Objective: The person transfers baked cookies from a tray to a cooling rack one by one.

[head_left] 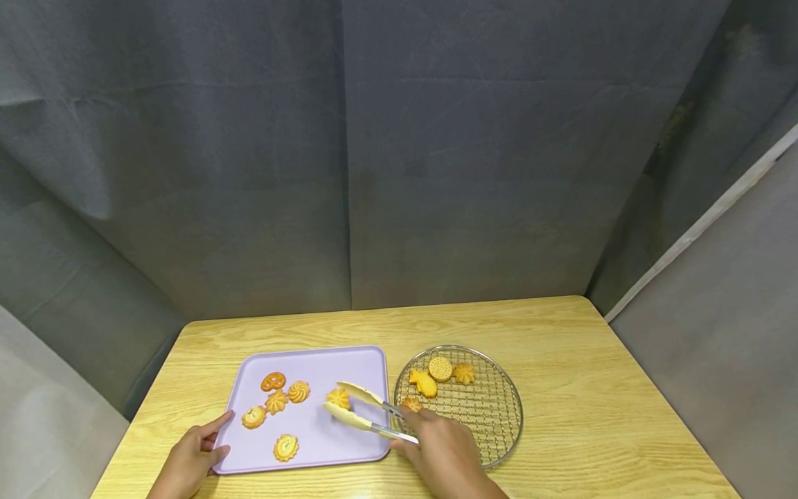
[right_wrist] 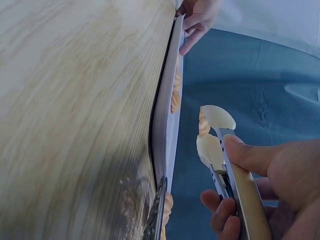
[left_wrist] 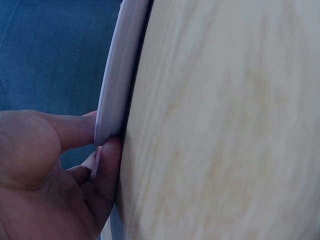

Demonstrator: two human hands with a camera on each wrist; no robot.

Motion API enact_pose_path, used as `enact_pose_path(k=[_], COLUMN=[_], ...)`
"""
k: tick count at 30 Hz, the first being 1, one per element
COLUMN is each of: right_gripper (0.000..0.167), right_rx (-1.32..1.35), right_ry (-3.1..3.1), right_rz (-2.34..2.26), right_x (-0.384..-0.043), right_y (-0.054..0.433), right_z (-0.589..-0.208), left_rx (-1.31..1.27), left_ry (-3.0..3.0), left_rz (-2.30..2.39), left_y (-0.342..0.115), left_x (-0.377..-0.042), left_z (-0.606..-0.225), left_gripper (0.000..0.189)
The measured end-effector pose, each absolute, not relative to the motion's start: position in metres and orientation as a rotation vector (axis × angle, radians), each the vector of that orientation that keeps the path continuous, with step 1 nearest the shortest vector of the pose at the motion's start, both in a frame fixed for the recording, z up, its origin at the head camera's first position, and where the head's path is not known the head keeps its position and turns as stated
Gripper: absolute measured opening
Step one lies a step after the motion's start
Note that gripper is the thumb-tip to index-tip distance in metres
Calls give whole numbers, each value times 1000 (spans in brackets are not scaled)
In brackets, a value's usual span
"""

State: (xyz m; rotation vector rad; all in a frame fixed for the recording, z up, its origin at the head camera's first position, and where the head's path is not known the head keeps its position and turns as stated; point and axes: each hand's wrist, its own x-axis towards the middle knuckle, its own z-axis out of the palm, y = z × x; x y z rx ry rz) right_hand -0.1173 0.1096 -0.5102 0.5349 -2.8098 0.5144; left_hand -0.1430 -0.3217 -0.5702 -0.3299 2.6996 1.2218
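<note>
My left hand [head_left: 193, 454] pinches the left edge of a lilac tray [head_left: 324, 443], thumb above and fingers at the underside, as the left wrist view shows. In my right hand [head_left: 442, 447] is a pair of tongs [head_left: 349, 417] with cream tips. Between those tips sits a star-shaped cookie [head_left: 339, 398], which the right wrist view shows raised off the tray. On the tray's left half lie a pretzel [head_left: 273, 381], a swirl cookie [head_left: 298, 391], a flower-shaped cookie [head_left: 277, 401] and two pale-centred cookies, one a scalloped cookie [head_left: 286, 448] near the front.
Right of the tray stands a round wire rack [head_left: 499, 423]. It bears a fish-shaped cookie [head_left: 424, 383], a round dotted cookie [head_left: 440, 369], a brown star cookie [head_left: 464, 373] and another beside my right hand. Grey curtains [head_left: 467, 173] surround the wooden table [head_left: 598, 416].
</note>
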Motion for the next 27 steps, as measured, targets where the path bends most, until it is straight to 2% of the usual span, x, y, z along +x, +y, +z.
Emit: enact_pose_path(k=[27], right_gripper=[57], right_rx=[292], right_ry=[-2858], right_rz=[533], right_x=[-103], right_y=[160], right_z=[-522], left_rx=[-327], left_ry=[2681], left_rz=[1254], left_y=[-321], left_x=[-142], left_z=[-569], left_gripper=[60])
